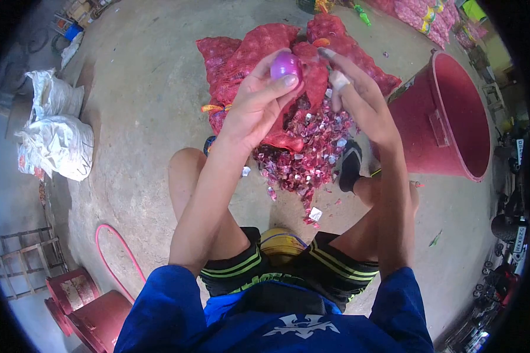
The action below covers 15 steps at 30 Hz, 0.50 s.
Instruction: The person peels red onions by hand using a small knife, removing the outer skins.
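Left hand point(259, 100) grips a peeled onion point(285, 65); right hand point(359, 97) loosely open beside; red tub point(453, 117) close right.

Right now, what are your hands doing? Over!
Left hand grip shut on purple onion. Right hand open, fingertips beside onion, bandage on one finger. Peel pile and red mesh sack below, red tub at right.

A person seen from above wears a bright blue short-sleeved shirt point(277, 320) with a white emblem on the chest, and black shorts point(288, 272) with yellow-green side stripes. The arms and knees are bare. The right hand point(359, 97) has a white bandage point(338, 79) wrapped around one finger.
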Tool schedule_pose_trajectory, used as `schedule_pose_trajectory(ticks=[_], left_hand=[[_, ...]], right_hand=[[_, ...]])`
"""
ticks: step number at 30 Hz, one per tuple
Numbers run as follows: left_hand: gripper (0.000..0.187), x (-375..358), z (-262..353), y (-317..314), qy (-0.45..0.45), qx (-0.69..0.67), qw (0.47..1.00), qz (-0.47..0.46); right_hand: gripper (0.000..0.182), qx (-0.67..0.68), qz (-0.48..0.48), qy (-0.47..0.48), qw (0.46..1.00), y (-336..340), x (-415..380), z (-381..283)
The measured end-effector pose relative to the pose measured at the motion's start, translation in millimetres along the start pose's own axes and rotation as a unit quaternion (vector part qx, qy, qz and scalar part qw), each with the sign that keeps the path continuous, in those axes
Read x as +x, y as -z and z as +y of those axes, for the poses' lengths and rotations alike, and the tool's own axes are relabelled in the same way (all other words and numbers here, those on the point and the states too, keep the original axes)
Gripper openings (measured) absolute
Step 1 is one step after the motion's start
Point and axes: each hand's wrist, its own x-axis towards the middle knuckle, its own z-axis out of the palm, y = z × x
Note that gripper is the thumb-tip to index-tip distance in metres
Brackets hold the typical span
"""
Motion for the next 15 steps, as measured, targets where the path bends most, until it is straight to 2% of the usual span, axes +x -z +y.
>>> schedule_pose_trajectory(ticks=[2, 5, 8, 10, 14, 15], left_hand=[[0.059, -0.5, 2.6, -3.4, -0.052, 0.098, 0.993, 0.049], [0.064, 1.4, 3.2, -7.2, -0.096, 0.159, 0.98, 0.069], [0.069, 2.1, 2.9, -9.8, -0.124, 0.214, 0.968, 0.046], [0.07, 1.5, 1.3, -9.4, -0.126, 0.211, 0.968, 0.045], [0.071, 1.8, -0.3, -9.3, -0.141, 0.205, 0.967, 0.046], [0.071, 1.1, -0.4, -10.6, -0.141, 0.205, 0.967, 0.046]], right_hand=[[0.054, 0.0, -0.012, 0.01, 1.0, -8.9, -5.7, -4.9], [0.058, -0.024, -0.034, 0.028, 0.999, -14.0, -4.1, -7.6], [0.061, -0.079, -0.023, 0.053, 0.995, -19.1, 0.3, 2.6], [0.055, -0.095, 0.007, 0.117, 0.989, -22.1, 3.5, 9.8], [0.051, -0.119, 0.02, 0.103, 0.987, -20.0, 7.4, 13.6], [0.051, -0.107, 0.033, 0.063, 0.992, -19.2, 9.0, 13.4]])
